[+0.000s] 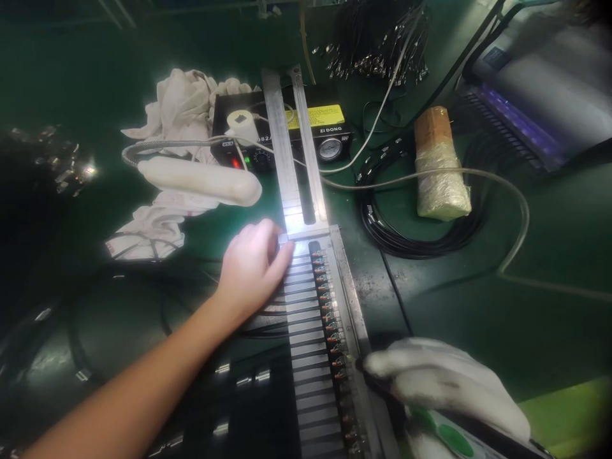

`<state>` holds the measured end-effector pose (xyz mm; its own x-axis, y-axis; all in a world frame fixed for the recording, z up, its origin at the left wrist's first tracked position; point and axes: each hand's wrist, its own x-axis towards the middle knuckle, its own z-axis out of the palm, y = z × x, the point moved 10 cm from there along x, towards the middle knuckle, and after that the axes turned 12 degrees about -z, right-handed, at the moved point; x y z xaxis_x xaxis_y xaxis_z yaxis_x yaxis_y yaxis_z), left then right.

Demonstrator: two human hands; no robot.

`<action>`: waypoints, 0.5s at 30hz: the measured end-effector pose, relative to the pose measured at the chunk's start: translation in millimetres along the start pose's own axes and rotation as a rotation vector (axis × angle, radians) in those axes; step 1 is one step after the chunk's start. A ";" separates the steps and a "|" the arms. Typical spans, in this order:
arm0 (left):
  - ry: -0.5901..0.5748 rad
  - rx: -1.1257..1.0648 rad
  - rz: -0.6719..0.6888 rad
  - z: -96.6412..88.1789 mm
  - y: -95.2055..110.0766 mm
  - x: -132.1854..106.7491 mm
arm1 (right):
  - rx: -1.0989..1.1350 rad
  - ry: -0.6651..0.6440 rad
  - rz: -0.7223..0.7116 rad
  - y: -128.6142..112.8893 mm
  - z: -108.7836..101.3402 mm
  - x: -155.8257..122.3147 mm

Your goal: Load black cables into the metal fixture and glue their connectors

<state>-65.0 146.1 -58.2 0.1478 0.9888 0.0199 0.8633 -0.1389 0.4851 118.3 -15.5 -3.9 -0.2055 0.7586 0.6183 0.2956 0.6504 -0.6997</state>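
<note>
A long slotted metal jig [306, 331] runs down the middle, with a row of black cables laid across it. Small stripped wire ends with copper-coloured tips [329, 306] line its right side. At the jig's upper left edge, my bare left hand [253, 261] is closed, thumb and curled fingers gripping the corner. My right hand [449, 382], in a white glove, is closed around a dark, slim tool [382, 386] at the jig's lower right. The tool's kind cannot be made out, and the glove hides much of it. Green patches show below the gloved fingers.
Behind the jig stands a black control box [261, 156] with a gauge; a metal frame extends over it. A white padded tube-shaped thing [201, 182] and cloths [184, 105] lie left. Coiled black cable [411, 239], a wrapped block [442, 172] and a clear hose [523, 217] are right.
</note>
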 end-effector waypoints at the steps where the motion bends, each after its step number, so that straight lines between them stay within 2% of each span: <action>1: 0.001 0.000 0.000 -0.1 0.0 -0.1 | 0.002 -0.005 0.002 0.5 0.4 0.5; 11: 0.003 0.004 -0.001 -0.9 -0.8 -1.0 | 0.004 0.032 0.003 -1.1 -1.0 1.6; 15: 0.002 0.011 -0.001 -0.7 -0.9 -1.0 | -0.008 -0.018 0.024 0.7 0.4 5.0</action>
<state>-66.2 145.3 -58.0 0.1454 0.9891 0.0214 0.8688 -0.1380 0.4756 117.1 -11.3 -1.4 -0.2149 0.7749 0.5945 0.3081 0.6314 -0.7116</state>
